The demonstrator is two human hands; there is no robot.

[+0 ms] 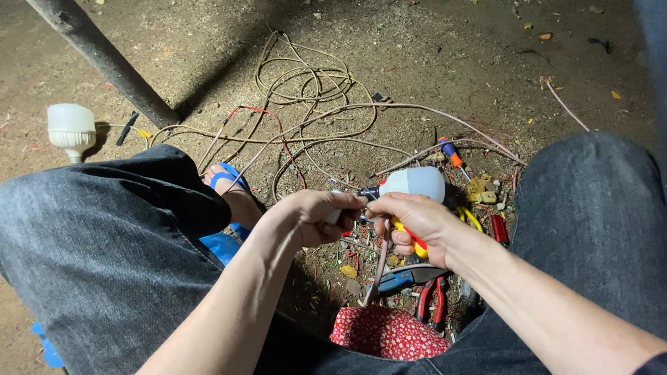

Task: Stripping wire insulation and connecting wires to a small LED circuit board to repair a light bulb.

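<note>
My left hand (314,215) is closed around the white base of a bulb holder, with a white light bulb (415,182) sticking out to the right above it. My right hand (411,221) meets it at the fingertips and grips a tool with a red and yellow handle (417,246). A pinkish wire (379,271) hangs down from between both hands toward the ground.
A tangle of thin wires (306,90) lies on the dirt ahead. A second white bulb (71,130) sits far left near a dark pole (104,59). Screwdriver (451,154), red-handled pliers (432,302), blue tool (396,280) and red patterned cloth (388,333) lie between my knees.
</note>
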